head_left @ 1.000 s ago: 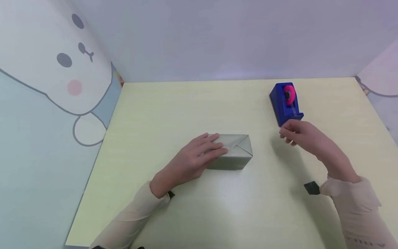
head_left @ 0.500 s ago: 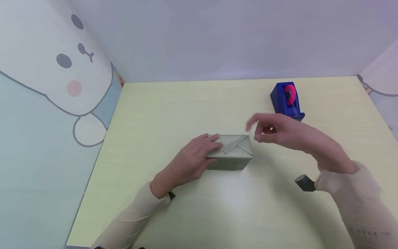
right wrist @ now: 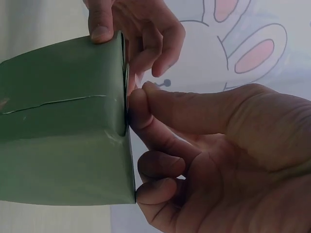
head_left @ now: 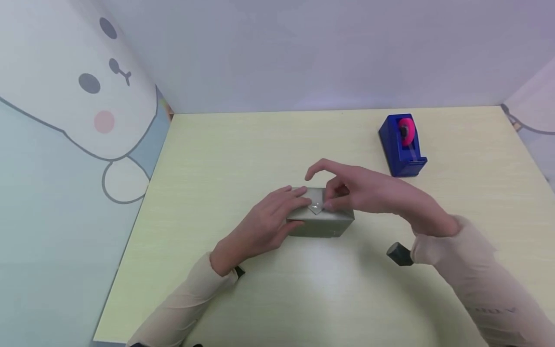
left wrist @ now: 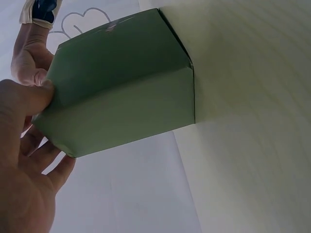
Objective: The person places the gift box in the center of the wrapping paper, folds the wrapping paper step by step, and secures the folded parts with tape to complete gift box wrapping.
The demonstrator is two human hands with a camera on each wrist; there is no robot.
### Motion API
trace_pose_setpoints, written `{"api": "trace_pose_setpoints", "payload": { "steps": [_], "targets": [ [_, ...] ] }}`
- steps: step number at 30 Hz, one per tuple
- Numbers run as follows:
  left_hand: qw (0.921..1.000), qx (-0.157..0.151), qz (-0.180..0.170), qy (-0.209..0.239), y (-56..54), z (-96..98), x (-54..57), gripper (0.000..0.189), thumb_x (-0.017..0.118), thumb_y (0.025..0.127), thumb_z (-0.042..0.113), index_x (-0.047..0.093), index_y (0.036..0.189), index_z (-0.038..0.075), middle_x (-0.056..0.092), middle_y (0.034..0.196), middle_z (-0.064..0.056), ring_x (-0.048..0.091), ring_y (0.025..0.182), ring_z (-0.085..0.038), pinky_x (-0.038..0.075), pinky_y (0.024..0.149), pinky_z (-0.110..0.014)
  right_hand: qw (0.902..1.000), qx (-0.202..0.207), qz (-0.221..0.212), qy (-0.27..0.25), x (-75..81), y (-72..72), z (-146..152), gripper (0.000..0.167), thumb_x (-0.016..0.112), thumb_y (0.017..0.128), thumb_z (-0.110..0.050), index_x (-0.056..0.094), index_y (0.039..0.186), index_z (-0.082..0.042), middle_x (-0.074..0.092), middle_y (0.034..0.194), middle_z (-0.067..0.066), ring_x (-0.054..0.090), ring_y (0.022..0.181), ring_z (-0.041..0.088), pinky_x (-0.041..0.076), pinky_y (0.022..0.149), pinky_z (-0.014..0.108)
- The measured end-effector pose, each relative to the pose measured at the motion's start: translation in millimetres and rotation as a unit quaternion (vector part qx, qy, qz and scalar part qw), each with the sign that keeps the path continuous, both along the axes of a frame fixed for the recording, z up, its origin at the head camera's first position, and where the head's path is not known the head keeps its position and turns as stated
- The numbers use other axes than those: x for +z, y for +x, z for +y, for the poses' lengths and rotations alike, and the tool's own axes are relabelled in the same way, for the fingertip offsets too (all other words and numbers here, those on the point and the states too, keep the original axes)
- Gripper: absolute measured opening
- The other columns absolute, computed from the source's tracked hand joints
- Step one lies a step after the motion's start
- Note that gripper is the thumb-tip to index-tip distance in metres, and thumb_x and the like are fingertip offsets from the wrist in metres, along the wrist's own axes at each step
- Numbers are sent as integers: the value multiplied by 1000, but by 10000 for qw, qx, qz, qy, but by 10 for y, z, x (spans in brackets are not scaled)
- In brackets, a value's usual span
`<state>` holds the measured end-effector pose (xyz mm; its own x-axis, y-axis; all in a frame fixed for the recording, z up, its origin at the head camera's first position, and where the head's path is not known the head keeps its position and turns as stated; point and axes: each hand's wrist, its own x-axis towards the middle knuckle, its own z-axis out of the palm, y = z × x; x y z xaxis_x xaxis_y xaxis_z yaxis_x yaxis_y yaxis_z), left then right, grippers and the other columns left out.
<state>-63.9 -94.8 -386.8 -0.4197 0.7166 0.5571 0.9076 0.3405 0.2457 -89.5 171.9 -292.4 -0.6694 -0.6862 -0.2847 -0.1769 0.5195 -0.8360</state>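
Note:
A small box wrapped in plain greenish-silver paper [head_left: 321,228] rests on the table, its folded end flap lying on top. My left hand [head_left: 262,217] grips its left end, thumb against the near side and fingers over the top. Above the flap, my right hand [head_left: 368,190] brings thumb and index fingertip together on a small piece of clear tape [head_left: 315,206], which glints at the flap's point. The right wrist view shows these pinching fingertips [right wrist: 140,104] right at the box's top face, with the other fingers curled beside it.
A blue tape dispenser [head_left: 399,152] with a pink-cored roll [head_left: 407,131] stands at the back right of the pale wooden table [head_left: 243,149]. Behind the table rises a plain wall [head_left: 303,58]; a cartoon animal [head_left: 104,96] decorates the left wall.
My right hand has moved left from beside the tape dispenser to the top of the wrapped box. The left hand has drawn its fingers back slightly, uncovering the flap's point; the box stays put.

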Motion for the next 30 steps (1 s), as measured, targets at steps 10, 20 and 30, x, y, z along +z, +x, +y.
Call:
{"api": "trace_pose_setpoints", "payload": {
  "steps": [10, 20, 30],
  "targets": [
    [9999, -117, 41, 14, -1, 12, 26, 40, 80, 91, 11, 68, 129, 7, 70, 133, -10, 62, 136, -29, 44, 120, -44, 9971, 133, 39, 745, 98, -38, -163, 49, 70, 97, -4, 48, 135, -25, 73, 86, -2, 65, 82, 15, 48, 78, 37],
    [9998, -199, -12, 13, -2, 11, 48, 32, 80, 91, 11, 73, 122, 7, 73, 130, -9, 61, 137, -28, 43, 120, -45, 9904, 383, 94, 1326, 202, -78, -244, 46, 72, 98, -14, 45, 135, -23, 75, 89, -3, 64, 83, 13, 49, 75, 34],
    [9999, -115, -75, 61, -4, 12, 34, 44, 80, 91, 11, 62, 129, -1, 69, 135, -16, 63, 134, -28, 43, 121, -40, 9965, 407, -232, 695, 140, -111, -148, 48, 67, 99, -7, 43, 139, -21, 74, 91, -2, 67, 93, 16, 50, 89, 38]
  ]
}}
